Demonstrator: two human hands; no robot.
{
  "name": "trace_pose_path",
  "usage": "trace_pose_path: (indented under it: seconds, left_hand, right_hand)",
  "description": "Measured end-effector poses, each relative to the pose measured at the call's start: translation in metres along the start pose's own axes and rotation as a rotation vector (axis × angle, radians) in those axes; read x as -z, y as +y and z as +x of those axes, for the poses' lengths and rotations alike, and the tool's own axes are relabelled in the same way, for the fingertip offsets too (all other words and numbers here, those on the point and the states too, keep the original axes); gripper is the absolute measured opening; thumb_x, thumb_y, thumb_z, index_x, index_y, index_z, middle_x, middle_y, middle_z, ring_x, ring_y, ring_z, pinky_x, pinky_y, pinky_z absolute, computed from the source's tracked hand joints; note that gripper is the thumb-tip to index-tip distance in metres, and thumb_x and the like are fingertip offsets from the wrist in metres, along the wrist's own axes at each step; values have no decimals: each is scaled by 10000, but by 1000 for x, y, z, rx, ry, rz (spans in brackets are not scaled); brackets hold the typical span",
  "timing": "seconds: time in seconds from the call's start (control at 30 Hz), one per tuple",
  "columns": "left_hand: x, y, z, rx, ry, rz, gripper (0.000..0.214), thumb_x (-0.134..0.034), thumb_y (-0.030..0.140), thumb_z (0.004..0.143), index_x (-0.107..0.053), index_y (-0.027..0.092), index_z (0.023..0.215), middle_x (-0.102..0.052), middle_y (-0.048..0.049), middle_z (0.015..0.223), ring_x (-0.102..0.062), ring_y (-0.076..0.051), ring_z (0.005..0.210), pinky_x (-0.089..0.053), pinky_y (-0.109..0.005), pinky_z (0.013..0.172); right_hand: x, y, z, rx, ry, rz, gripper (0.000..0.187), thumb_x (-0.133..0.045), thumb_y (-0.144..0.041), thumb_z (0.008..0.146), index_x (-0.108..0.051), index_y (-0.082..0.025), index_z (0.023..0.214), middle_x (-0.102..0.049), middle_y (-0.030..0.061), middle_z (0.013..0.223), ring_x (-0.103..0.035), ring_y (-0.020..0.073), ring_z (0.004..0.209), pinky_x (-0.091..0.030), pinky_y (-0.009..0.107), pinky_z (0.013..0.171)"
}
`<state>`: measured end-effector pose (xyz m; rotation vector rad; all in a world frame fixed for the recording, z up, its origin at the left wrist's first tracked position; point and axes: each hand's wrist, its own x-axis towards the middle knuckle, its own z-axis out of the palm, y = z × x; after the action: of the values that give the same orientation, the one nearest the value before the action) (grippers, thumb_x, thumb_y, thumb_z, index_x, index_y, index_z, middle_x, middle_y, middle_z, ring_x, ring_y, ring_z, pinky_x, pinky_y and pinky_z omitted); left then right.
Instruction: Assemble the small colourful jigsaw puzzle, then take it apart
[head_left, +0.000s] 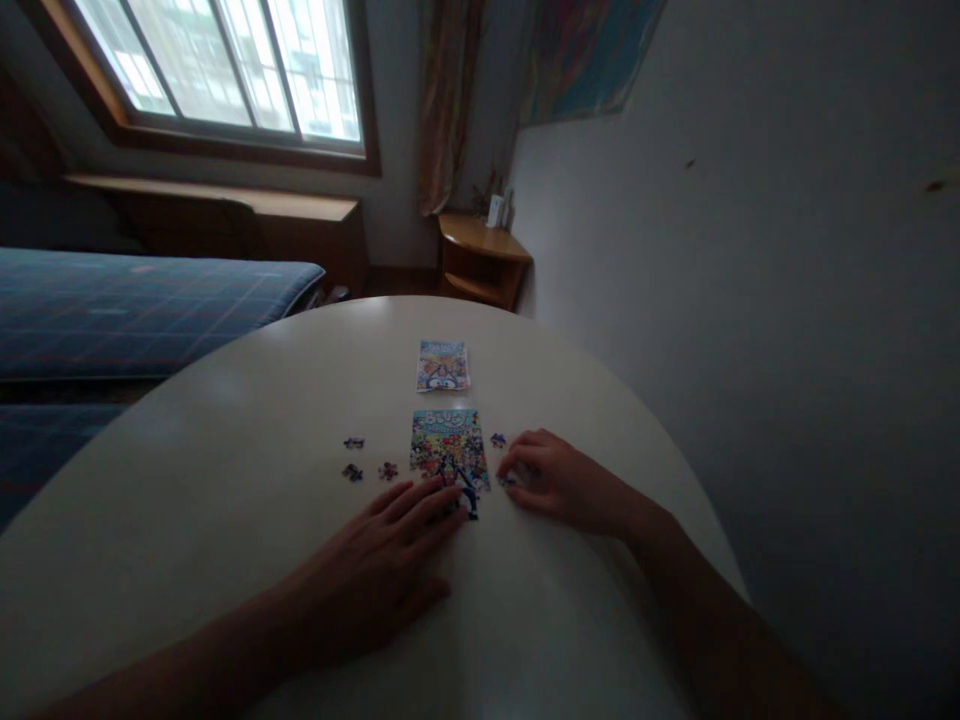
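Your left hand (pixel 382 560) lay flat on the worktop (pixel 225 420), grip wide, fingertips at the near edge of the jigsaw puzzle (pixel 448 447). Your right hand (pixel 551 478) curled just beside it, grip narrow over a loose piece (pixel 507 482); pinched or not, I couldn't tell.

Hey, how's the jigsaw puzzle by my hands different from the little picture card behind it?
The jigsaw puzzle looks larger than the picture card. The puzzle lies nearer, with the left hand touching its near edge; the card lies farther, untouched. The puzzle's near edge looks ragged, the card's edges straight. Both are colourful and flat on the table.
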<state>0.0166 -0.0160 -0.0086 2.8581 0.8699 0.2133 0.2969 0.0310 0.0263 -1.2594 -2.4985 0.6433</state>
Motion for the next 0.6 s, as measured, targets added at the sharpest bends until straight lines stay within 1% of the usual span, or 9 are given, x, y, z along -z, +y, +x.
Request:
trace_pose_path:
  seconds: [0.1, 0.17, 0.23, 0.33, 0.43, 0.6]
  left_hand:
    - [-1, 0, 0, -4, 31, -15, 601, -523, 366, 964, -320, 236, 1514, -315, -56, 1591, -321, -295, 1438, -295, -493, 1171]
    - [0, 0, 0, -5, 23, -11, 599, -517, 363, 966, -316, 236, 1516, -314, -58, 1591, -321, -297, 1439, -300, -495, 1168]
    - [1, 0, 0, -4, 8, -3, 602, -514, 360, 966, -314, 227, 1518, -312, -64, 1592, -317, -299, 1440, -306, -497, 1164]
    - [2, 0, 0, -5, 17, -13, 600, -515, 360, 966, -317, 229, 1517, -322, -64, 1587, -315, -297, 1442, -301, -491, 1167]
    - [1, 0, 0, -7, 38, -27, 593, -508, 369, 972, -318, 241, 1519, -336, -61, 1581, -323, -291, 1439, -291, -483, 1173]
    - [0, -1, 0, -15, 52, -23, 588, -500, 392, 977, -323, 236, 1515, -349, -68, 1574, -334, -291, 1433, -299, -475, 1167]
  right_hand:
    - [0, 0, -1, -8, 15, 1, 233, -683, -183, 809, -677, -217, 1038, -648, 75, 1040, -581, 224, 1006, -464, 372, 916]
    - [1, 0, -1, -36, 17, -10, 263, -707, -192, 786, -670, -204, 1046, -649, 82, 1031, -584, 231, 984, -473, 379, 897]
    - [2, 0, -1, -48, 13, -17, 234, -709, -192, 786, -675, -198, 1017, -646, 86, 1031, -582, 234, 984, -473, 385, 899]
    - [0, 2, 0, -18, 9, -11, 172, -657, -146, 815, -692, -209, 971, -640, 77, 1026, -577, 224, 1004, -460, 379, 924]
    - [-1, 4, 0, 3, 8, -6, 201, -632, -110, 816, -699, -222, 968, -635, 66, 1012, -579, 211, 995, -461, 364, 918]
    - [-1, 4, 0, -13, 30, -2, 205, -684, -161, 797, -690, -220, 993, -645, 66, 1020, -584, 217, 1002, -463, 368, 920]
